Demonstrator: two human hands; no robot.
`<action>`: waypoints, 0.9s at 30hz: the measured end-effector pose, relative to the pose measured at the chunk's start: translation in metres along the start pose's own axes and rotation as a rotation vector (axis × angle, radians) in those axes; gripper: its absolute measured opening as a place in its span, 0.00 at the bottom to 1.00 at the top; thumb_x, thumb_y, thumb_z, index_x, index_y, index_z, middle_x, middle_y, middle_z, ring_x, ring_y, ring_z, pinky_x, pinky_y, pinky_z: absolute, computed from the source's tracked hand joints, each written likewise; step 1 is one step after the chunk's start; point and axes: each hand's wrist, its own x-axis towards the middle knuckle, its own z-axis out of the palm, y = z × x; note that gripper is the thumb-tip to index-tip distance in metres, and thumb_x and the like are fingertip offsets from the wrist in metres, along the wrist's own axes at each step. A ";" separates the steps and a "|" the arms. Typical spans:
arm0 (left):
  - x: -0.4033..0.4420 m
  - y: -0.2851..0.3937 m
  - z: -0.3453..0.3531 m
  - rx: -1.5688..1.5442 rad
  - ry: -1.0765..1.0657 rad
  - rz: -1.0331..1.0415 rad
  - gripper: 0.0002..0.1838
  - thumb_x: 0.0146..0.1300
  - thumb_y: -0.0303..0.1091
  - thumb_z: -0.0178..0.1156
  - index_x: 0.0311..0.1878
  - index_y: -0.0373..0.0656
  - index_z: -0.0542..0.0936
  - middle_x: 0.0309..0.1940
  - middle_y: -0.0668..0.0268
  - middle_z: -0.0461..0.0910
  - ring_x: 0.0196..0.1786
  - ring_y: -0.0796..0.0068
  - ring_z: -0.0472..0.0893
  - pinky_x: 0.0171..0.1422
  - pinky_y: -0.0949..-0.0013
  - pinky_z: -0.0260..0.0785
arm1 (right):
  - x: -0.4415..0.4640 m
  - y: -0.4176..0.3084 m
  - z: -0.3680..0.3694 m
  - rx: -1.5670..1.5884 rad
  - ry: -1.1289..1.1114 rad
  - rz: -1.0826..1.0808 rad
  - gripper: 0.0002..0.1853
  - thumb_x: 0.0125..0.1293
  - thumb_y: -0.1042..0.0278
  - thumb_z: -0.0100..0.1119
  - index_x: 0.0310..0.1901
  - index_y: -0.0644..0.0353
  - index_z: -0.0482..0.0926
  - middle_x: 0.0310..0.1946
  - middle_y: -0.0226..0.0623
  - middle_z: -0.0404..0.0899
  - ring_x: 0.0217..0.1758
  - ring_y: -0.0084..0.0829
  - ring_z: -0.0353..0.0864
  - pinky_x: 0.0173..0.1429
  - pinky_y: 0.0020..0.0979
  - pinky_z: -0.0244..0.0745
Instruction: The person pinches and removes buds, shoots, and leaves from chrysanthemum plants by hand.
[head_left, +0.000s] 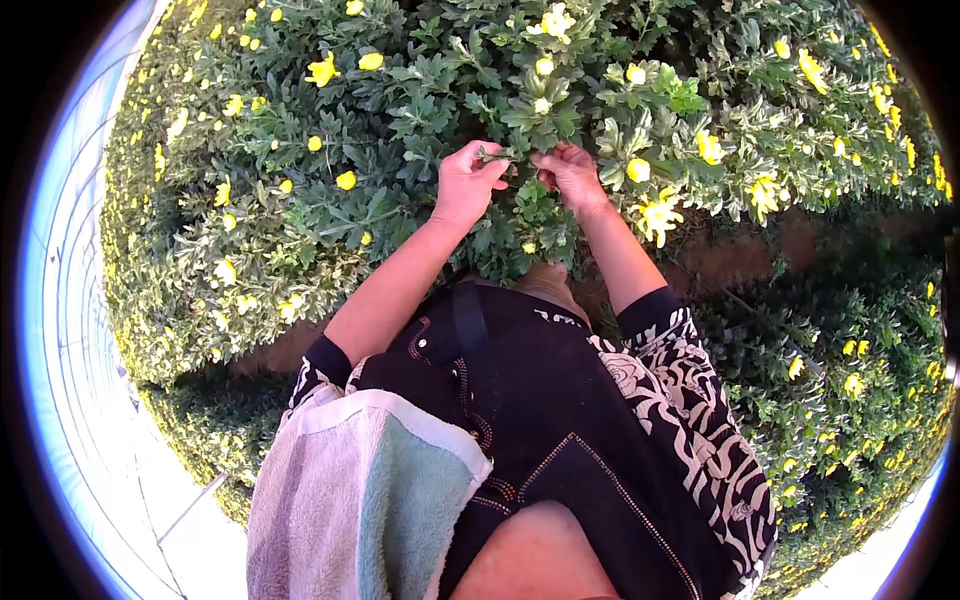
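While both forearms reach forward over the near edge of the plants [415, 120], the left hand [466, 186] has its thumb and forefinger pressed together, pinching a small green sprig [492, 155] whose tip pokes out above them. Just beside it, the right hand [574, 180] is curled in among the leaves, its fingers bent and close together; whether they pinch a stem cannot be told. The two hands are apart, with a narrow gap of foliage between them.

Right above that gap stands a leafy shoot [541, 108] topped with a pale bud, and below it, between the wrists, is a lower clump of leaves [535, 205]. To the right of the right hand are a round yellow bud [638, 170] and, nearer the body, an open yellow flower [657, 217]. More yellow flowers and buds dot the plants on every side.

Close to the body, a towel [370, 490], part greyish pink and part pale green, hangs over the left side of a black top [560, 400] with patterned sleeves. Bare brown soil [735, 252] shows along a shaded strip at the right, and a pale, ribbed covering [75, 330] curves up along the far left.
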 end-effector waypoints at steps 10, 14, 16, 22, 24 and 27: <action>0.010 -0.007 0.004 -0.237 0.068 -0.342 0.07 0.70 0.29 0.53 0.46 0.37 0.75 0.39 0.59 0.83 0.37 0.63 0.87 0.36 0.68 0.80 | -0.011 0.008 0.012 -0.219 -0.045 -0.343 0.09 0.62 0.62 0.70 0.34 0.58 0.84 0.21 0.17 0.73 0.23 0.14 0.60 0.27 0.24 0.56; 0.014 -0.023 -0.005 0.108 0.056 -0.488 0.04 0.69 0.27 0.54 0.41 0.38 0.76 0.34 0.58 0.83 0.32 0.63 0.87 0.32 0.66 0.78 | -0.015 0.008 0.014 -0.220 0.013 -0.302 0.14 0.60 0.58 0.72 0.26 0.57 0.81 0.17 0.16 0.69 0.22 0.14 0.58 0.26 0.26 0.53; 0.013 -0.034 -0.008 0.522 -0.020 -0.352 0.05 0.63 0.28 0.58 0.39 0.37 0.79 0.31 0.55 0.84 0.34 0.62 0.87 0.38 0.61 0.79 | -0.025 0.002 0.017 -0.241 0.046 -0.269 0.18 0.60 0.58 0.72 0.21 0.56 0.75 0.17 0.15 0.65 0.21 0.14 0.56 0.25 0.27 0.51; 0.014 -0.024 -0.013 1.224 -0.077 -0.097 0.09 0.59 0.29 0.56 0.42 0.44 0.82 0.37 0.54 0.84 0.46 0.50 0.83 0.51 0.52 0.76 | -0.034 0.017 0.024 -0.268 0.064 -0.314 0.25 0.59 0.64 0.73 0.16 0.54 0.63 0.16 0.14 0.59 0.21 0.14 0.52 0.25 0.27 0.47; 0.012 -0.025 -0.021 1.259 -0.090 -0.096 0.09 0.59 0.28 0.55 0.41 0.45 0.81 0.36 0.54 0.84 0.46 0.51 0.83 0.50 0.52 0.76 | -0.036 0.017 0.025 -0.245 0.096 -0.342 0.20 0.60 0.67 0.73 0.18 0.56 0.71 0.16 0.13 0.62 0.22 0.12 0.54 0.25 0.24 0.50; 0.005 -0.024 -0.037 1.214 -0.132 -0.036 0.07 0.59 0.28 0.55 0.39 0.45 0.80 0.36 0.54 0.83 0.44 0.53 0.84 0.48 0.53 0.75 | -0.040 0.014 0.001 -0.438 0.230 -0.327 0.11 0.65 0.63 0.68 0.40 0.63 0.84 0.20 0.15 0.69 0.25 0.13 0.62 0.29 0.22 0.60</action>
